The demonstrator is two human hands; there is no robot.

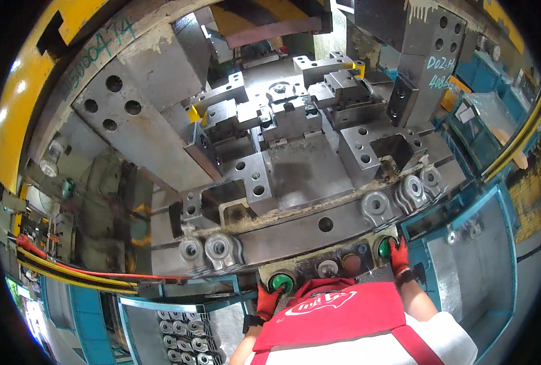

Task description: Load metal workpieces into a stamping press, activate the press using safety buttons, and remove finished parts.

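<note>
I stand at a large metal press. My left hand (269,298), in a red glove, rests on a round green button (281,281) on the control panel at the machine's front edge. My right hand (398,255), also red-gloved, covers most of a second green button (382,246) at the panel's right end. Between them sit a grey knob (327,267) and a reddish-brown button (351,262). A small metal part (281,90) lies in the die (289,112) at the middle of the press bed.
Forged metal eyelet parts are stacked on the bed's front ledge, at the left (213,249) and right (398,198). A blue bin (182,331) below left holds several more. A blue chute (471,255) stands at the right. The heavy upper press block (130,115) looms left.
</note>
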